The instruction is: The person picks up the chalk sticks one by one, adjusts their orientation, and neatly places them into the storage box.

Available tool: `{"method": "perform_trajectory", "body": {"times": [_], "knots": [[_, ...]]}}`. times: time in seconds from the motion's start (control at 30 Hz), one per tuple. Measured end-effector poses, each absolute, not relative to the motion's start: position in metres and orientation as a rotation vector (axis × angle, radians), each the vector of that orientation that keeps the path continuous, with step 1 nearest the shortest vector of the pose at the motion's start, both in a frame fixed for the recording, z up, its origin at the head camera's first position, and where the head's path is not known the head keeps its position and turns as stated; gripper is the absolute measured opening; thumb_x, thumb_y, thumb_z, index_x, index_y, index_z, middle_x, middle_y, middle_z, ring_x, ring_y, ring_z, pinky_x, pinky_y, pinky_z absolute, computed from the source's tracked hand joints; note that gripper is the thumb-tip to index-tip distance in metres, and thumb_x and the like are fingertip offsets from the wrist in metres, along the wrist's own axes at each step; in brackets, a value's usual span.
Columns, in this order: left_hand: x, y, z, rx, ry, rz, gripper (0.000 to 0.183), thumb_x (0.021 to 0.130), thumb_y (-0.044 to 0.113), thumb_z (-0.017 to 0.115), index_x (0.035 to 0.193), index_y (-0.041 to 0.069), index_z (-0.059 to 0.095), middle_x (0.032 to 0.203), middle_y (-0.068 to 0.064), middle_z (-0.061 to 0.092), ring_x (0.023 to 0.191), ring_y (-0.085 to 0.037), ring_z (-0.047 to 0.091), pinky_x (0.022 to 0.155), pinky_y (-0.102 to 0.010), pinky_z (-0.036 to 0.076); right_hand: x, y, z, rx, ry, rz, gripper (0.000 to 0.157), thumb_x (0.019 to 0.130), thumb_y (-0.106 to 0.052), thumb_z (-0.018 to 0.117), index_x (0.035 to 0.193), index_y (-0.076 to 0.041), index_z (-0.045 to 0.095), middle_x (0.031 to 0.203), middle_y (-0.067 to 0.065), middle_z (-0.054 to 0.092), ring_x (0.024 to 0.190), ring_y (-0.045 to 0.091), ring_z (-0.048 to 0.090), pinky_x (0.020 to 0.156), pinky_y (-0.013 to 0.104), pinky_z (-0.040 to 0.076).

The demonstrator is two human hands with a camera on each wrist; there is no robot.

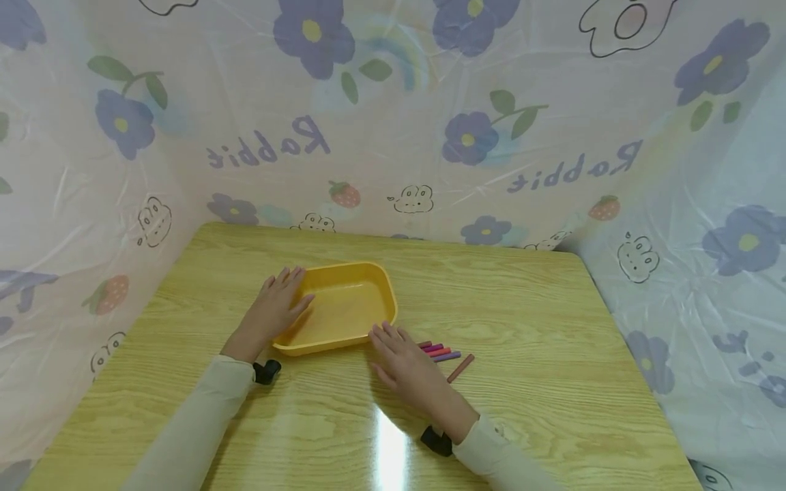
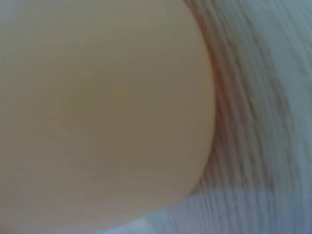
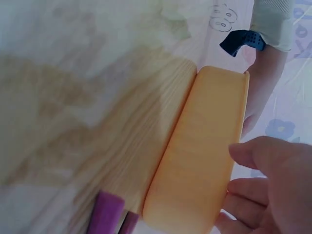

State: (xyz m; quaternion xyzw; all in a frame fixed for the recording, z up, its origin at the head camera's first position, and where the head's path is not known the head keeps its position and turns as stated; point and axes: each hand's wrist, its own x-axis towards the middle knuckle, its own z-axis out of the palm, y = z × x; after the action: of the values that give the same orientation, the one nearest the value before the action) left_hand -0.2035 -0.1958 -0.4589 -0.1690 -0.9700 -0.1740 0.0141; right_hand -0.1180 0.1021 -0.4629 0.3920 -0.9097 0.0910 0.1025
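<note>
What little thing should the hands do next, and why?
Perhaps the right hand could reach from the corner of the yellow tray to the coloured sticks: they lie close beside it on the table, outside the tray, and the left hand is at the tray's other side.

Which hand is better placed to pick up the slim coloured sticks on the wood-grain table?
Probably the right hand: it is beside the slim coloured sticks, while the left hand is at the opposite end of the yellow rectangular plastic tray.
</note>
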Motion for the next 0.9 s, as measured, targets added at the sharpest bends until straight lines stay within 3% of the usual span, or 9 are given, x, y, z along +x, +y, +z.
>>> {"method": "perform_trajectory", "body": {"times": [0.7, 0.9], "knots": [[-0.206, -0.202, -0.459, -0.597, -3.003, -0.563, 0.066, 0.098, 0.050, 0.032, 0.148, 0.007, 0.023, 0.152, -0.012, 0.022, 0.140, -0.031, 0.010, 0.111, -0.051, 0.003, -0.095, 0.089, -0.460, 1.200, -2.638, 0.257, 0.055, 0.091, -0.029, 0.060, 0.136, 0.000, 0.046, 0.138, 0.013, 0.045, 0.130, 0.026, 0.038, 0.106, 0.043, 0.031], [-0.207, -0.204, -0.462, -0.616, -2.973, -0.553, 0.060, 0.100, 0.046, 0.030, 0.147, 0.009, 0.028, 0.150, -0.011, 0.026, 0.139, -0.029, 0.017, 0.111, -0.051, 0.008, -0.088, 0.087, -0.458, 1.215, -2.613, 0.290, 0.055, 0.090, -0.028, 0.061, 0.135, 0.000, 0.047, 0.137, 0.014, 0.046, 0.129, 0.027, 0.040, 0.106, 0.042, 0.031]]}}
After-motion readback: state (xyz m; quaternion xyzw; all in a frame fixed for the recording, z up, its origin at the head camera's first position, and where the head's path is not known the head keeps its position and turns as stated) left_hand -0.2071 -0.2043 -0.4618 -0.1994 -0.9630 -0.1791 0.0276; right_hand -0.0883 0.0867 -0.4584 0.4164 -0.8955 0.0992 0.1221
